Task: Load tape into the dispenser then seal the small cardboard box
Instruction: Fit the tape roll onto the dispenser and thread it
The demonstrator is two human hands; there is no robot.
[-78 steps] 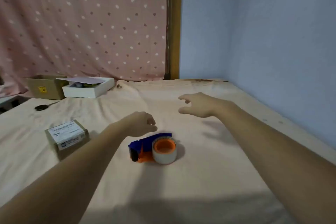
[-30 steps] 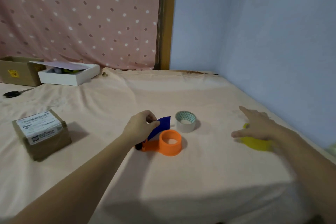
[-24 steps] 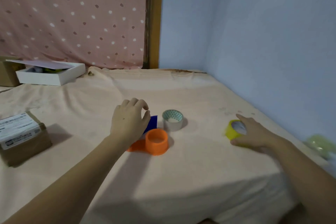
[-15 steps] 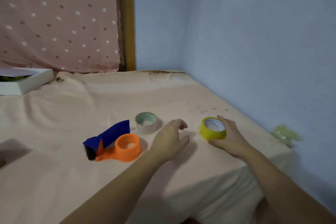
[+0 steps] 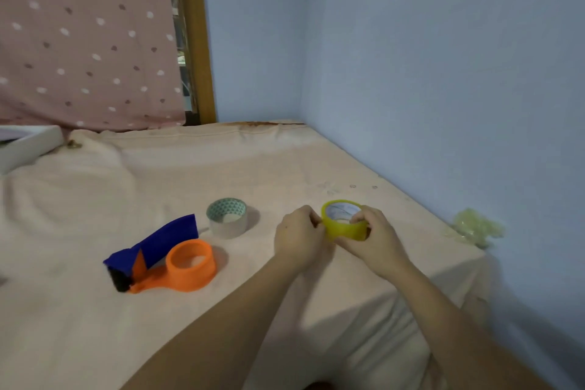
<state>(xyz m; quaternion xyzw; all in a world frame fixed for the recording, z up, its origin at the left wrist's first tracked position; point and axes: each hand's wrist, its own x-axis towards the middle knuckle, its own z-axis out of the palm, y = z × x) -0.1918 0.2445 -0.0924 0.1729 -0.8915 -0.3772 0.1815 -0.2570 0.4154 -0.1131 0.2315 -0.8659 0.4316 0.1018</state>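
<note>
A yellow tape roll (image 5: 343, 226) is held just above the cloth between both hands. My right hand (image 5: 375, 239) wraps its right side, thumb at the rim. My left hand (image 5: 299, 239) pinches its left edge. To the left lies the tape dispenser (image 5: 167, 260), orange hub ring empty, blue guard tilted up beside it. A used grey tape core (image 5: 227, 221) with a patterned inside stands behind the dispenser. The small cardboard box is out of view.
Peach cloth (image 5: 95, 199) covers the table, which ends at the blue wall on the right. A white box's corner (image 5: 28, 144) shows at the far left. Crumpled clear plastic (image 5: 476, 228) lies at the table's right edge.
My right hand has lifted the yellow roll and drawn it slightly left. My left hand has come across from the dispenser side and taken hold of the roll's left edge.
</note>
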